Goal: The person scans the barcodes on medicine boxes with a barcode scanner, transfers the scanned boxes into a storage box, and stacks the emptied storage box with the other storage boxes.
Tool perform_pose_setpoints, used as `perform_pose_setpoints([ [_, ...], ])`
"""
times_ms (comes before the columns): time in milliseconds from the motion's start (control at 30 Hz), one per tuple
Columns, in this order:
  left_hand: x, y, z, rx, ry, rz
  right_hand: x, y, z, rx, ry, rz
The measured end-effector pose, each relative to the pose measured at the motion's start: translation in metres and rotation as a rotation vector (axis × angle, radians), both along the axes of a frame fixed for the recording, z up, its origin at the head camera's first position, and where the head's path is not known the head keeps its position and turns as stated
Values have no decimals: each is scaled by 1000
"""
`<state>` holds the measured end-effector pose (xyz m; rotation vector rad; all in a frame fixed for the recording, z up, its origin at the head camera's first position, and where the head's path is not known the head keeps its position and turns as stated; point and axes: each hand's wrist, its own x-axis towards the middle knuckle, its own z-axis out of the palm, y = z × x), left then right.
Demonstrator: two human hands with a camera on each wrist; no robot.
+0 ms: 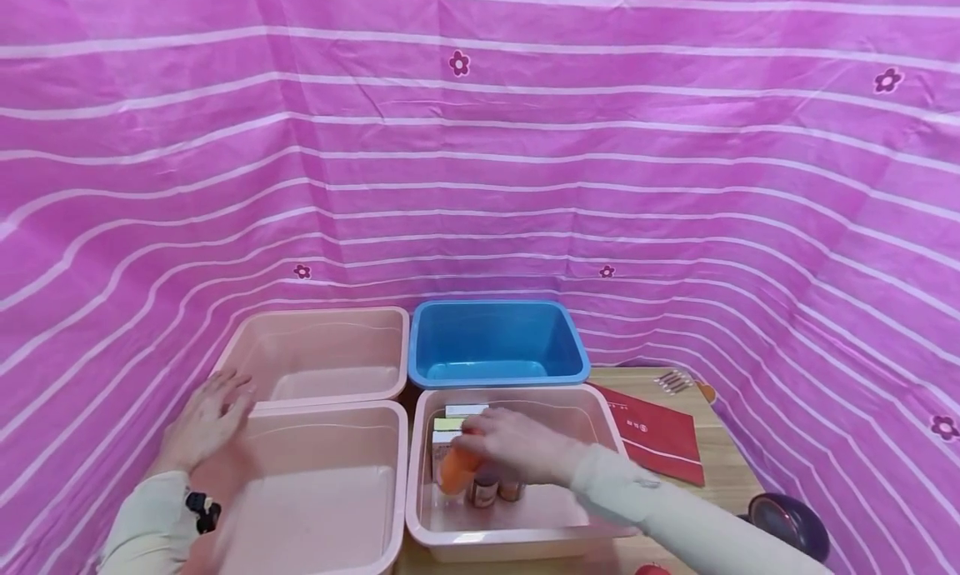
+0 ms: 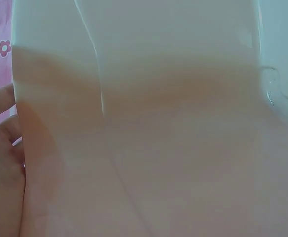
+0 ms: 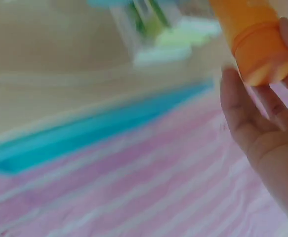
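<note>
My right hand (image 1: 517,444) holds an orange bottle (image 1: 457,468) tilted over the near right pink basin (image 1: 600,425). In the right wrist view, the fingers and thumb lie round one end of this bottle (image 3: 262,49). Below it in the basin stand small brown jars (image 1: 483,493), beside several upright boxes (image 1: 448,425) along the left wall. My left hand (image 1: 208,421) rests at the outer left edge of the near left pink basin (image 1: 330,475), fingers loosely extended. The left wrist view shows part of that hand (image 2: 3,148) beside the pale basin wall (image 2: 158,148).
Behind stand a blue basin (image 1: 495,308) and another pink basin (image 1: 322,317). On the wooden table (image 1: 731,458) at right lie a red packet (image 1: 660,433), thin sticks (image 1: 673,382) and a dark rounded object (image 1: 789,525). A striped pink cloth (image 1: 480,167) surrounds the table.
</note>
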<state>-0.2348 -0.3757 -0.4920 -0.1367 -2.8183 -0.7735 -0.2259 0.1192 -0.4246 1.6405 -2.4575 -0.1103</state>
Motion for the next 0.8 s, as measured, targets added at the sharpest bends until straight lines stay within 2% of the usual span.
perform_pose_setpoints([
  [100, -2, 1, 0, 4, -7, -4, 9, 41, 27, -148, -101, -77],
  [167, -2, 1, -1, 8, 1, -6, 16, 73, 41, -222, -121, -147],
  [233, -2, 0, -2, 13, 14, -6, 24, 106, 51, -279, -79, -234],
  [333, -1, -1, -3, 13, 28, -3, 37, 158, 55, -365, 24, -353],
  [467, -1, -2, -2, 14, 15, -5, 54, 221, 39, -483, 85, -501],
  [600, -1, -1, -1, 14, 12, -8, 71, 270, 8, -482, 87, -658],
  [800, 0, 0, -2, 20, 26, -17, 87, 310, -33, -411, -46, -891],
])
